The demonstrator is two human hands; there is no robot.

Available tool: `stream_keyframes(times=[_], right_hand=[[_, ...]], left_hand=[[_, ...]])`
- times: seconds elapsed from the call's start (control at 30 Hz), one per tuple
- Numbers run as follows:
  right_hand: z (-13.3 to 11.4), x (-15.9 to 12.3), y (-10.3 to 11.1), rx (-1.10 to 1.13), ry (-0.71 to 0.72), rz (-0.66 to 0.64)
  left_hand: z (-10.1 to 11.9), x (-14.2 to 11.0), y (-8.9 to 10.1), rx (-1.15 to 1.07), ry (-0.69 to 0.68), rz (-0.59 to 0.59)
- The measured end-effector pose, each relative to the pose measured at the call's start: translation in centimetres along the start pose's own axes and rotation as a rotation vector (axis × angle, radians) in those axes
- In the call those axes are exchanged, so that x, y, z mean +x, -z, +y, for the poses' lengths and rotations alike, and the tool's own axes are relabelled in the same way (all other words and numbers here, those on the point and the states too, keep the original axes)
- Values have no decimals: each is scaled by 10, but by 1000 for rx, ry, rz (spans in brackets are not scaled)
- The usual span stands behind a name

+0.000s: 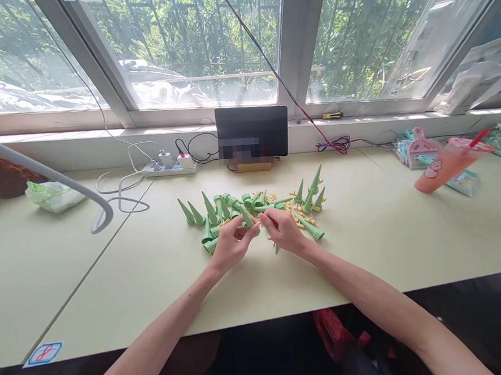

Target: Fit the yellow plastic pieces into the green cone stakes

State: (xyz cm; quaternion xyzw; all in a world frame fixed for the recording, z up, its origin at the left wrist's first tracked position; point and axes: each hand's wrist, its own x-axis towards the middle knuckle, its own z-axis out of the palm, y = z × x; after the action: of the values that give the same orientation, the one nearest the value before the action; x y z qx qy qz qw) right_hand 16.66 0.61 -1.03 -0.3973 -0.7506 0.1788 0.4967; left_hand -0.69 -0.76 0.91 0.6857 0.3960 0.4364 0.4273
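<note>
My left hand (232,244) is closed around a green plastic cone (246,216), its wide end toward my right hand. My right hand (283,229) pinches a small yellow plastic piece (260,223) against the cone's wide end; how far it sits inside cannot be told. Behind both hands lies a pile of green cones (224,206), some upright, others on their sides. Loose yellow pieces (299,211) are scattered to the right of the pile. Several cones (308,198) stand at the right, with yellow pieces sticking out near their bases.
A dark screen (252,132) stands at the back by the window. Left of it are a power strip (170,168) with cables and a plastic bag (54,196). At the right, a pink drink cup (448,167) leans beside bagged pink and teal items (422,147).
</note>
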Motion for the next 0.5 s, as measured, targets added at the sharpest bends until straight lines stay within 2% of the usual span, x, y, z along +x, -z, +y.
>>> stream_keyframes(times=[0.5], right_hand=[[-1, -1, 0, 0, -46, -50]], left_hand=[[-11, 1, -1, 256, -193, 9]])
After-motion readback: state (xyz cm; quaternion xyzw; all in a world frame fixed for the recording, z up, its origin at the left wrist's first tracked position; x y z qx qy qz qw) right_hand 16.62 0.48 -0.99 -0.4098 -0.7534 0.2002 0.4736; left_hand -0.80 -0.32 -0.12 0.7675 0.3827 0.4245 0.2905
